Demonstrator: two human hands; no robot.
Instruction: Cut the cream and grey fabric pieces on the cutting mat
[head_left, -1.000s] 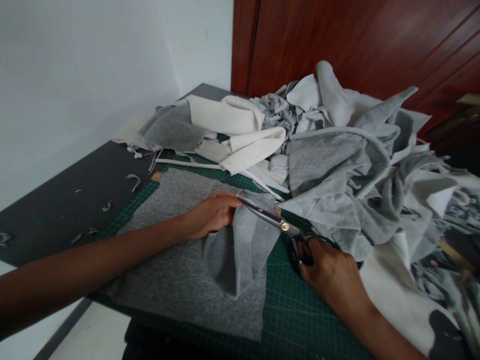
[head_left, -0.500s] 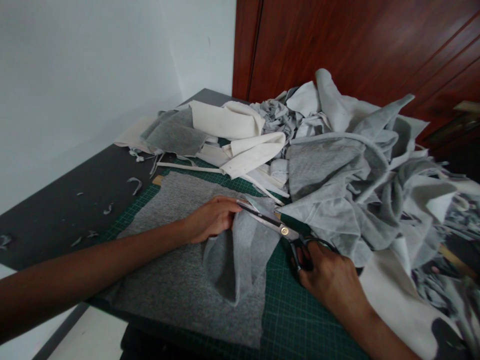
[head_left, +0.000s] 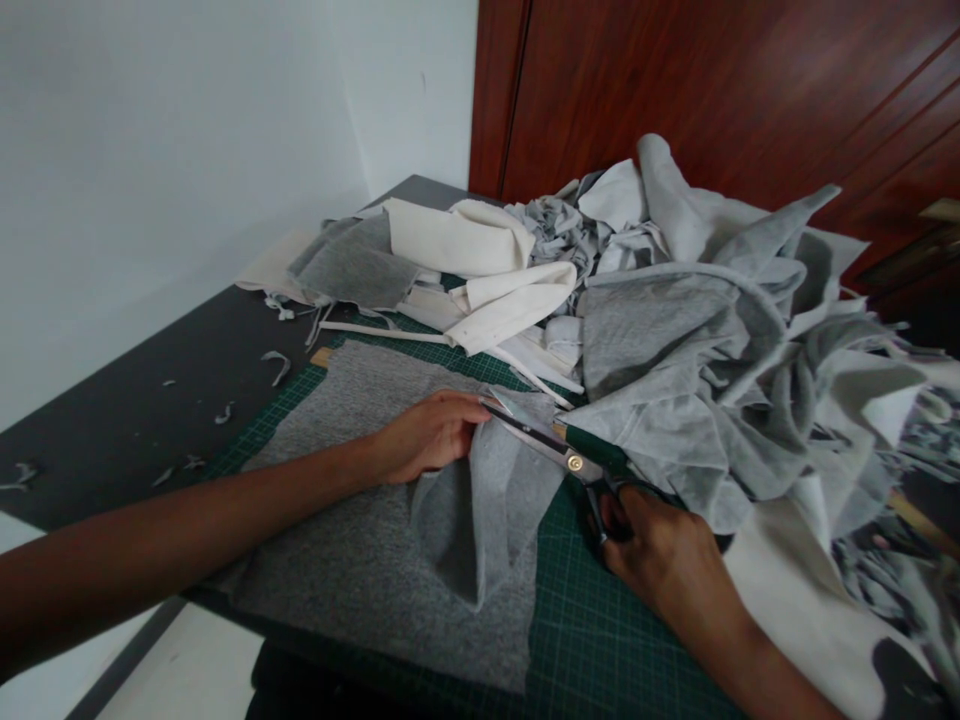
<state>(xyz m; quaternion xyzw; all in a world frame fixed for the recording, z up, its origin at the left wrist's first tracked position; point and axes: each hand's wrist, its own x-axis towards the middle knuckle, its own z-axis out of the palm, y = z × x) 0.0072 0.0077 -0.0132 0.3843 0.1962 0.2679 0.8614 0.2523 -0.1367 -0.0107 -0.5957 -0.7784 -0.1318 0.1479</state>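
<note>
My left hand [head_left: 439, 435] pinches the edge of a folded strip of grey fabric [head_left: 491, 530], which droops in a loop below the fingers. In my right hand [head_left: 660, 550] are black-handled scissors [head_left: 576, 463], their blades pointing left toward my left fingertips. The blades lie across the top of the grey strip, with their tips close to my left thumb and forefinger. Beneath the strip a larger grey fabric piece [head_left: 360, 580] is spread flat on a green cutting mat [head_left: 600, 640]. Part of the scissor handles is hidden by my right hand.
A big heap of grey and white fabric [head_left: 675, 340] covers the right side. Folded cream pieces [head_left: 457, 240] lie at the back. Small scraps [head_left: 225, 412] dot the dark table [head_left: 112, 440] on the left. A white wall [head_left: 187, 120] and a reddish wooden door [head_left: 675, 80] stand behind.
The view has shifted slightly, so everything sits a little further right. Both hands, the scissors and the grey strip keep nearly the same positions relative to each other.
</note>
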